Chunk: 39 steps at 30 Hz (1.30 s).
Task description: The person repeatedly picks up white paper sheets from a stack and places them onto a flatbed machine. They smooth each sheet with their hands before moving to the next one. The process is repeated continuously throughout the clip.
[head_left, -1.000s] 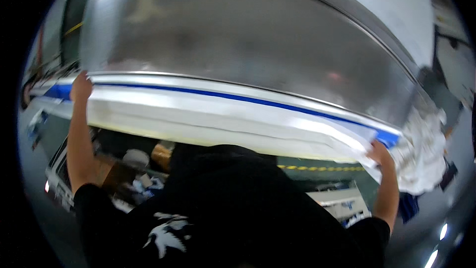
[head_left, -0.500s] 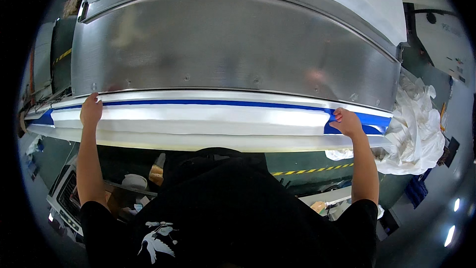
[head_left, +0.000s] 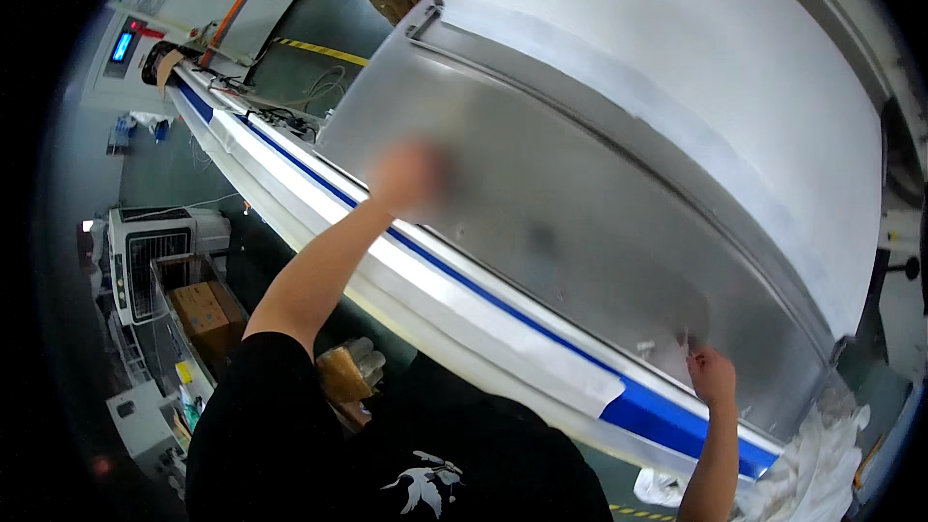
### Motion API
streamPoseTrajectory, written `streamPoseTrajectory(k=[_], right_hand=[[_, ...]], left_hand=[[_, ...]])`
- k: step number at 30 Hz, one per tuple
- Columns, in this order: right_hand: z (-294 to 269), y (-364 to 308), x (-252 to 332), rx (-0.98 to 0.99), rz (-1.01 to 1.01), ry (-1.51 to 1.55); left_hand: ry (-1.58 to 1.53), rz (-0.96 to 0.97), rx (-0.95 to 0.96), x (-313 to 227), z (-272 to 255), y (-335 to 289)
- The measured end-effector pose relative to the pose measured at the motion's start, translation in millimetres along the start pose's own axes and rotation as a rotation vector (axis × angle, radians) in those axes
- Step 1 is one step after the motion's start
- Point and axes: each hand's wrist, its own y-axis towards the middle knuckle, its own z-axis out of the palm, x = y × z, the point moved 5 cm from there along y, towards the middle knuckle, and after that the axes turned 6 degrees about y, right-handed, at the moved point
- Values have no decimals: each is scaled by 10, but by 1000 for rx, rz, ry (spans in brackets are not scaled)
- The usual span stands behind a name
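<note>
A wide bare-metal panel (head_left: 541, 222) slopes away in front of me. Along its near edge runs a long white strip with a blue band (head_left: 512, 309), which widens to a blue patch (head_left: 667, 418) at the right end. My left hand (head_left: 411, 177) is over the left part of the metal, its fingers smeared by blur; I cannot see whether it touches or holds anything. Low at the right, my right hand (head_left: 713, 376) is closed in a pinch near the metal's near edge. What sits between those fingertips, if anything, is too small to name.
White cloth (head_left: 677, 68) covers the surface beyond the metal. Crumpled white sheeting (head_left: 807, 469) lies at the lower right. A cardboard box (head_left: 203, 314) and an air-cooler-like unit (head_left: 155, 261) stand at the left. Cables (head_left: 300, 121) trail beside the strip's far end.
The view has turned, so the strip now slants from upper left to lower right. Both hands have left the white strip and are over the metal panel.
</note>
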Motion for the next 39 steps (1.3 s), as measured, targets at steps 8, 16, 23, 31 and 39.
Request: streamPoseTrajectory(k=[8, 16, 23, 31, 39], right_hand=[[-634, 1844, 2474, -144, -444, 11], [-1100, 3661, 4629, -209, -661, 270], [-1148, 4548, 5427, -219, -722, 314], [-1145, 4742, 5495, -253, -649, 190], [-1111, 4744, 5461, -329, -578, 218]], left_hand=[[-140, -13, -237, 219, 253, 586], [-420, -43, -338, 298, 605, 823], [-477, -59, -259, 352, 534, 880], [-500, -24, -292, 367, 511, 929], [-460, -71, -623, 857, 174, 1727]])
